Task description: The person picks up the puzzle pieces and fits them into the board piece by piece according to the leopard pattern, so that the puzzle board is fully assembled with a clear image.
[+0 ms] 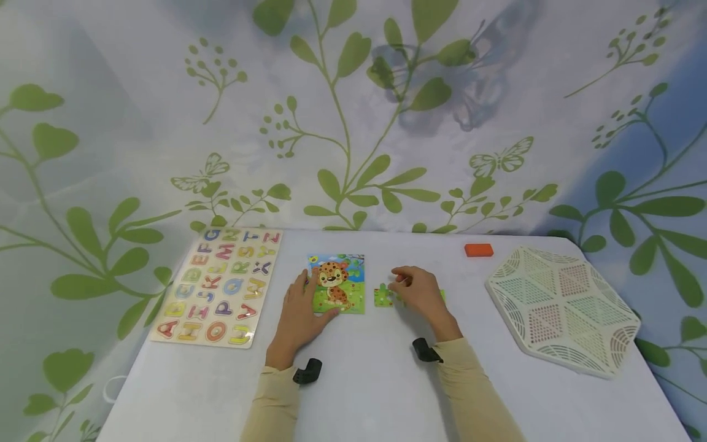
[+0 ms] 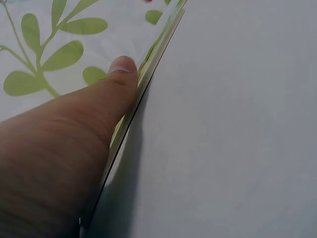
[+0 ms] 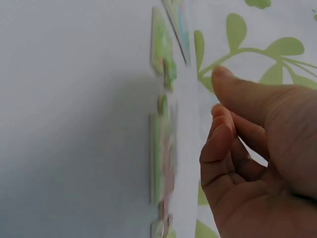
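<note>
A leopard-cub jigsaw puzzle [image 1: 353, 299] lies on the white table in the head view. My left hand [image 1: 297, 316] rests along its left side, with the thumb at the lower edge; the left wrist view shows the thumb [image 2: 116, 89] touching that edge. To the puzzle's right lie several loose green jigsaw pieces [image 1: 382, 297], partly hidden by my right hand [image 1: 421, 296]. In the right wrist view that hand is just above the jigsaw pieces [image 3: 159, 153], fingers loosely bent, the thumb apart from them, and nothing visible between.
An alphabet board [image 1: 218, 288] lies at the left. On the right is a white hexagonal patterned board [image 1: 563, 310], with an orange block [image 1: 478, 250] near the table's back edge. A leaf-patterned cloth [image 1: 353, 123] hangs behind the table [image 1: 364, 380].
</note>
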Tool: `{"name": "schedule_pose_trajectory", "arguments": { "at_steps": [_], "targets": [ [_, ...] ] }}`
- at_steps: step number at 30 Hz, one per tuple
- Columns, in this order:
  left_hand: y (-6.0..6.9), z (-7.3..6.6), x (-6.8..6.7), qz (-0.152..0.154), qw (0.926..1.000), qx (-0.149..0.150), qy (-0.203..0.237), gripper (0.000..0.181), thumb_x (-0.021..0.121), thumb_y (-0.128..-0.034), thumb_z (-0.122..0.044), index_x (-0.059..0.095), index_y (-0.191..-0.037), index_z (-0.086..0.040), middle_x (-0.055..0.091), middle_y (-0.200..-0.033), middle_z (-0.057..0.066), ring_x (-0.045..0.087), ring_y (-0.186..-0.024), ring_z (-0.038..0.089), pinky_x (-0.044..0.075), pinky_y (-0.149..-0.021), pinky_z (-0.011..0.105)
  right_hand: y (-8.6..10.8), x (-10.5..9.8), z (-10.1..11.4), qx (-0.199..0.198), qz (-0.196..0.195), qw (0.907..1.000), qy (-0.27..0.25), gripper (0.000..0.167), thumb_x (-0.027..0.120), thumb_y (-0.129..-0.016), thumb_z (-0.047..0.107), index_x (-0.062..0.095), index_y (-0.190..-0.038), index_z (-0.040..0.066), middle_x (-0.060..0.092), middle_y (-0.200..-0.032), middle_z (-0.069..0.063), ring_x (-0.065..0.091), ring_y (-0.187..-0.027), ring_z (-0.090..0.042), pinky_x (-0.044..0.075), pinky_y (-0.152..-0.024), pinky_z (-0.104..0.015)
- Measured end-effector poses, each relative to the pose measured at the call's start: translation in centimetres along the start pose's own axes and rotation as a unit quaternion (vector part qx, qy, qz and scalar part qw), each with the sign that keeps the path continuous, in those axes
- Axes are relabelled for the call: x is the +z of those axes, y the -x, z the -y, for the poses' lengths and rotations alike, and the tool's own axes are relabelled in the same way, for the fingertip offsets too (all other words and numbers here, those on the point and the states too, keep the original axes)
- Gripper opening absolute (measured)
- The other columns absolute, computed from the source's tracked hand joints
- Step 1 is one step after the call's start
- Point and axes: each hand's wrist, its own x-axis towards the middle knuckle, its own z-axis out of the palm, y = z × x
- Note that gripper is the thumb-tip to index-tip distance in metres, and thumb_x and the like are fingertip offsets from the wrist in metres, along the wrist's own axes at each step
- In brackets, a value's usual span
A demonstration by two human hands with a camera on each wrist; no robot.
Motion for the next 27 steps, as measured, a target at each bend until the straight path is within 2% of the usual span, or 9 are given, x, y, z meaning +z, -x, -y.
{"name": "schedule_pose_trajectory", "arguments": {
  "at_steps": [3,7,12,16,20,24,27],
  "targets": [
    [0.3,0.4,-0.6,-0.002,0.9999,-0.01,0.009,0.108,0.078,-0.0845,-0.054,0.019,-0.164,-0.011,0.026,-0.166,0.023,0.026,-0.153,0.045,0.021,-0.126,0.061,0.5,-0.4,-0.7,-0.018,0.025,0.9992,0.024,0.044,0.083,-0.086,0.021,0.073,-0.124,0.005,0.069,-0.098,-0.006,0.057,-0.081,-0.017,0.047,-0.068,-0.027],
    [0.6,0.6,-1.0,0.006,0.9997,-0.012,0.02,0.11,0.08,-0.0838,-0.051,0.018,-0.164,-0.006,0.028,-0.166,0.023,0.025,-0.154,0.044,0.021,-0.127,0.06,0.8,0.1,-1.0,-0.041,0.047,0.9957,0.068,0.051,0.089,-0.079,0.023,0.074,-0.122,0.002,0.067,-0.093,-0.004,0.054,-0.079,-0.015,0.048,-0.073,-0.029],
    [0.4,0.4,-1.0,0.017,0.9994,-0.017,0.023,0.111,0.078,-0.0844,-0.054,0.017,-0.164,-0.005,0.026,-0.167,0.021,0.025,-0.155,0.042,0.022,-0.127,0.058,0.9,0.7,-0.9,-0.044,0.041,0.993,0.102,0.046,0.091,-0.077,0.021,0.076,-0.116,0.003,0.066,-0.09,-0.004,0.057,-0.081,-0.016,0.052,-0.076,-0.033],
    [0.4,0.5,-1.1,0.012,0.9996,-0.017,0.02,0.107,0.079,-0.0845,-0.052,0.024,-0.161,-0.001,0.029,-0.166,0.021,0.028,-0.154,0.042,0.025,-0.126,0.057,0.9,1.0,-0.5,-0.041,0.03,0.9929,0.108,0.041,0.092,-0.075,0.021,0.075,-0.109,0.005,0.064,-0.094,-0.006,0.057,-0.083,-0.018,0.052,-0.077,-0.036],
    [0.3,0.7,-1.1,0.013,0.9996,-0.018,0.018,0.104,0.079,-0.0849,-0.05,0.028,-0.159,0.001,0.03,-0.166,0.02,0.028,-0.154,0.04,0.025,-0.127,0.056,1.0,1.2,-0.3,-0.033,0.024,0.9963,0.076,0.033,0.089,-0.079,0.02,0.07,-0.104,0.01,0.067,-0.099,-0.006,0.06,-0.085,-0.018,0.053,-0.077,-0.036],
    [0.3,0.7,-1.1,0.013,0.9996,-0.018,0.018,0.103,0.079,-0.085,-0.05,0.029,-0.159,0.0,0.031,-0.166,0.019,0.029,-0.154,0.04,0.025,-0.126,0.056,1.1,1.4,-0.1,-0.02,0.017,0.9994,0.022,0.016,0.081,-0.088,0.023,0.07,-0.097,0.015,0.073,-0.093,-0.001,0.065,-0.083,-0.015,0.053,-0.073,-0.032],
    [0.3,0.7,-1.2,0.01,0.9998,-0.014,0.014,0.102,0.078,-0.0851,-0.051,0.03,-0.159,0.001,0.031,-0.166,0.019,0.029,-0.153,0.04,0.026,-0.126,0.057,1.1,1.9,0.1,-0.022,0.006,0.9996,-0.014,0.012,0.078,-0.091,0.026,0.071,-0.096,0.018,0.075,-0.092,0.001,0.067,-0.082,-0.012,0.052,-0.069,-0.028]
  ]
}}
